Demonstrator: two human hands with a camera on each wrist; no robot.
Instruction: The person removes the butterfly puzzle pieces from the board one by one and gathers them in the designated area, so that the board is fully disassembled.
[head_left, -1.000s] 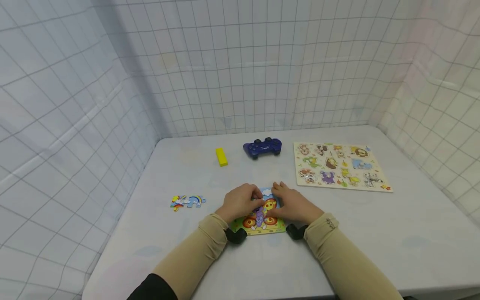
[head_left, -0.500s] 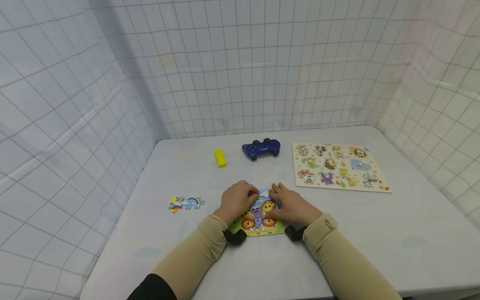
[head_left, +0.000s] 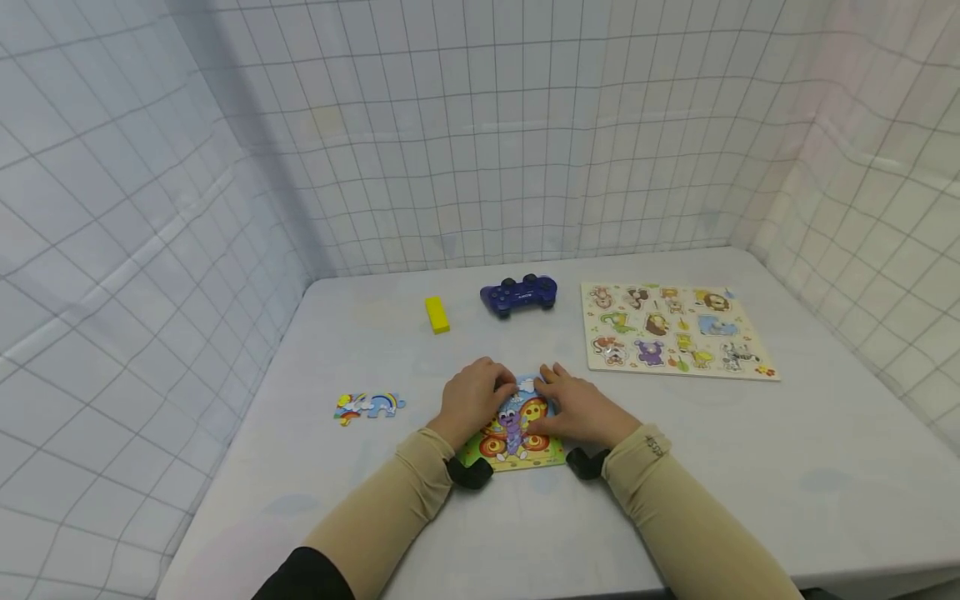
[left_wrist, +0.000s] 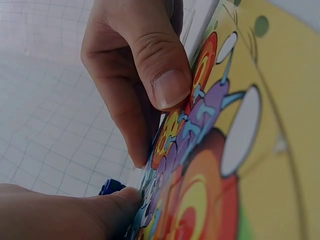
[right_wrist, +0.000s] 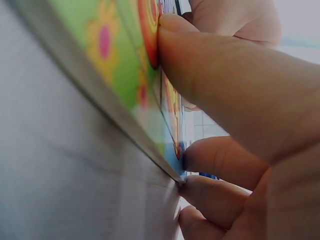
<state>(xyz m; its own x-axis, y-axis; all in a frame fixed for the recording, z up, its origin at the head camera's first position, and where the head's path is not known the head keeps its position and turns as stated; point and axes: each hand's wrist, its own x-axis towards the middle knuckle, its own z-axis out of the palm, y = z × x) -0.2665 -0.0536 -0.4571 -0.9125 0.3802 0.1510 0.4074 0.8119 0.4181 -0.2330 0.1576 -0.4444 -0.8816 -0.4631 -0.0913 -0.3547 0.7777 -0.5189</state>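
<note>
A small butterfly jigsaw puzzle (head_left: 517, 457) lies flat near the front middle of the table. My left hand (head_left: 471, 402) is at its upper left; thumb and curled fingers hold the puzzle by its far edge. The right hand (head_left: 583, 408) rests on the right side, its thumb on the butterfly's wing and its fairly straight fingers against the upper right edge. In the right wrist view the right thumb (right_wrist: 215, 70) touches the printed face. Two loose puzzle pieces (head_left: 382, 405), with rainbow and sky prints, lie to the left. The hands hide the puzzle's upper left and right edges.
Behind the puzzle are a yellow block (head_left: 437, 315) and a dark blue game controller (head_left: 519, 295). A wooden animal puzzle board (head_left: 675, 333) lies at the back right. Gridded white cloth (head_left: 450, 150) encloses the white table (head_left: 675, 483) at the back and sides.
My left thumb has drawn back from the puzzle's middle to its upper edge, so more of the butterfly's head shows. The right hand stays in place on the puzzle.
</note>
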